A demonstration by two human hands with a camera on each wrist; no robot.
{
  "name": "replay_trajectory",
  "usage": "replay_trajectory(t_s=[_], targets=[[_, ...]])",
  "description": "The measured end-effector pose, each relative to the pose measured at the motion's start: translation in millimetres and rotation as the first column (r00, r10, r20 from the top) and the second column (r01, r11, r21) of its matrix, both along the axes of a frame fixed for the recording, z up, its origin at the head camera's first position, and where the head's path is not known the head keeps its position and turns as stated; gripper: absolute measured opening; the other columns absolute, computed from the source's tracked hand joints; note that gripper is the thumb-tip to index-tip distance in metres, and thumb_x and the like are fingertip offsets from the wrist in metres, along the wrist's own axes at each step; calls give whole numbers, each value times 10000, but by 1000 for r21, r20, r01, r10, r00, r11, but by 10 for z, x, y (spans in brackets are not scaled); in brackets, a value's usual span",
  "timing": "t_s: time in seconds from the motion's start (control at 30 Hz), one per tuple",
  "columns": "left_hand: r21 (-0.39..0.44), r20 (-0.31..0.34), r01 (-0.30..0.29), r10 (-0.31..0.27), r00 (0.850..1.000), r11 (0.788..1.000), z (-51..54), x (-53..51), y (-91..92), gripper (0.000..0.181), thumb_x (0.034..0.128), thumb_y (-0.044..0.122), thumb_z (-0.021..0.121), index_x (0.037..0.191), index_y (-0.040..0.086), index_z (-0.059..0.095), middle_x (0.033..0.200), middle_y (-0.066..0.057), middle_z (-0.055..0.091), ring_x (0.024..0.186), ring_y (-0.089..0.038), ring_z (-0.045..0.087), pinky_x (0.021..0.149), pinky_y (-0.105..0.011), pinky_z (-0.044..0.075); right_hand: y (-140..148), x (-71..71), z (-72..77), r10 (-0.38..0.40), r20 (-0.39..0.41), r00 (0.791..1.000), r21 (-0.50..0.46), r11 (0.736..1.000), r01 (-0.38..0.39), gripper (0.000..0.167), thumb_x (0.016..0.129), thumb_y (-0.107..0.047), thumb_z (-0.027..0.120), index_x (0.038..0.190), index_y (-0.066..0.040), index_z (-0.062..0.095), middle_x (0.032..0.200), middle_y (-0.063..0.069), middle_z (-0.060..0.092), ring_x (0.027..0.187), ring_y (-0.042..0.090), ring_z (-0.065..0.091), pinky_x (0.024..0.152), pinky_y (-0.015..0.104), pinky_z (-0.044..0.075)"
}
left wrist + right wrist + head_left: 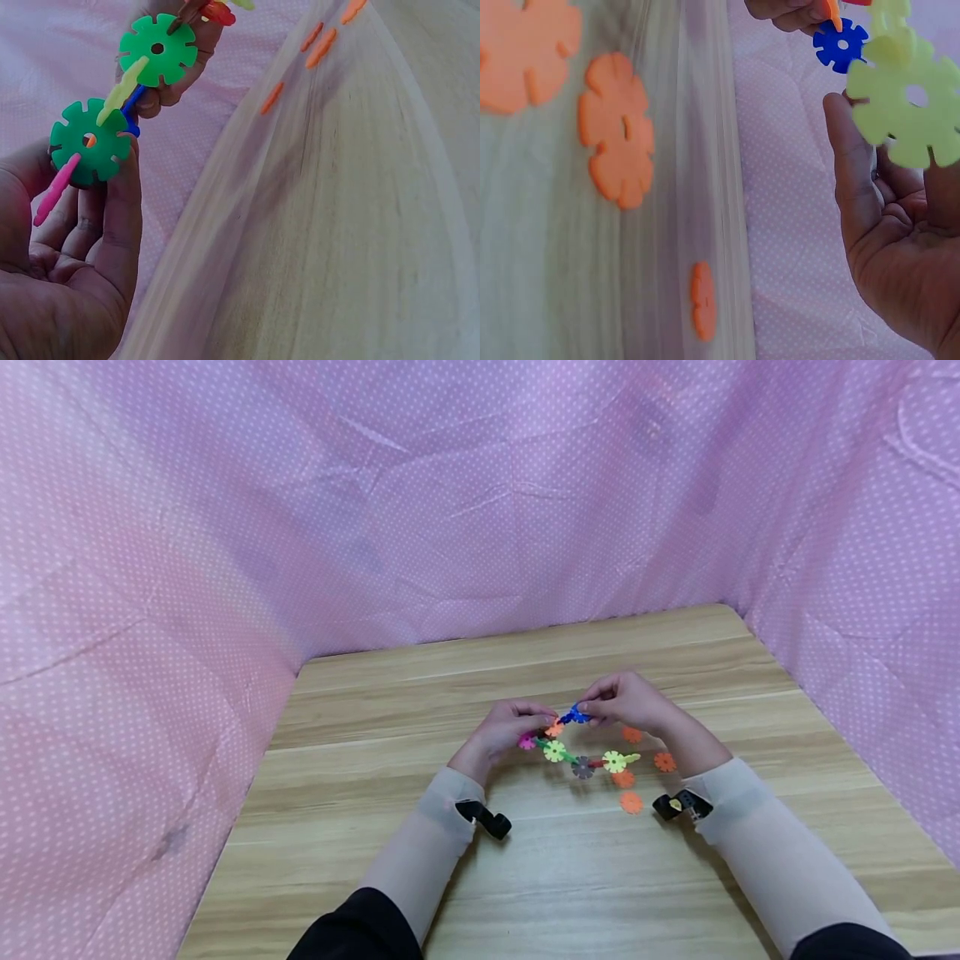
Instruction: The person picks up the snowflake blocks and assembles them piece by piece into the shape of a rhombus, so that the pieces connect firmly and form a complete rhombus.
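A chain of colourful notched plastic discs is held up above the table between both hands. My left hand (501,733) pinches it near an orange disc (554,729), beside a pink disc (527,742). Blue discs (577,715) at the other end are pinched by my right hand (632,700). Between the hands the chain sags toward me through a yellow-green disc (554,751), a grey disc (582,767) and another yellow-green disc (614,762). Green discs (169,64) show in the left wrist view. A large yellow disc (889,101) partly covers my right fingers in the right wrist view.
Several loose orange discs lie on the wooden table (360,827), among them one near the right wrist (664,762), one closer to me (632,802) and one behind (632,734). Pink dotted cloth (480,510) hangs around the table's back and sides.
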State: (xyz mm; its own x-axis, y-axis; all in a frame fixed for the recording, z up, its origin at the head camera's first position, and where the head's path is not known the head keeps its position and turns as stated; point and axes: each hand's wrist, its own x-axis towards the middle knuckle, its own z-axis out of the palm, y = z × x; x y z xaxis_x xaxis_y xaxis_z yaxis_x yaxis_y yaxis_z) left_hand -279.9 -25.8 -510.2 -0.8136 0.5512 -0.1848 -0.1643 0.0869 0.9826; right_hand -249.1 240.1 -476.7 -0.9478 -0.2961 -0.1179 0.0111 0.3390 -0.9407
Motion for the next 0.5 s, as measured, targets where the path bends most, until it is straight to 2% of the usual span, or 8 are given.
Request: replay_trajectory(t_s=[0.5], targets=[[4, 8, -24, 24, 1000, 1000, -1, 19, 15, 176, 963, 108, 773, 1122, 34, 793, 1079, -71, 771, 909, -152, 708, 773, -262, 597, -82, 2, -36, -4, -18, 1000, -43, 999, 3, 177, 976, -78, 754, 1061, 77, 758, 944, 189, 753, 867, 448, 735, 820, 542, 608]])
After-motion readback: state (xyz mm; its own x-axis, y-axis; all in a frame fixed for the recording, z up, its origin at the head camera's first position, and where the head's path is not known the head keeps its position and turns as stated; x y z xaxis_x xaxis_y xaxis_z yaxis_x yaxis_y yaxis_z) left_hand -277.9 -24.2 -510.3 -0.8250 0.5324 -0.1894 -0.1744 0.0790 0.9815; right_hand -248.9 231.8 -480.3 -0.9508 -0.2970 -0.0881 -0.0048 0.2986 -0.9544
